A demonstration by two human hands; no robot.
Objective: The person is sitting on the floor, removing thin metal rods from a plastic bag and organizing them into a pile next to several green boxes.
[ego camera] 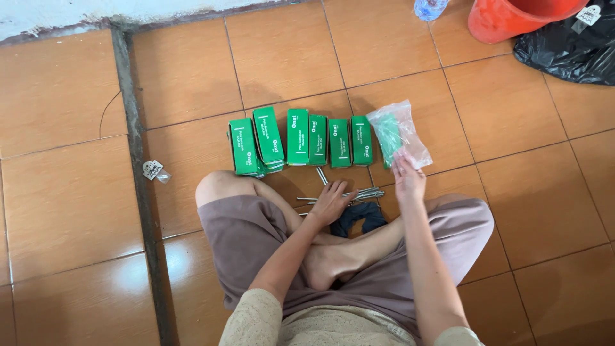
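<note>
Orange tiles cover the floor where a person sits with legs crossed; the camera looks down on the knees and both hands.

The right hand is lifted up and pinches the bottom edge of a clear bag; the bag has green stuff inside and its top leans away over the tiles. The left hand lies low with its fingers spread loose, so it grips nothing; its fingertips touch a little pile of thin metal rods on the floor, just in front of the feet. A dark cloth lies under the rods, beside the left hand.

A row of green boxes lies past the rods, side by side; the two at the left end are stacked and a bit crooked; the last box on the right is just beside the bag.

A small scrap of wrapper lies on the dark line between tiles, well apart from the boxes. Far at the top sit a red bucket, a black bag next to it, and the end of a clear bottle.
</note>
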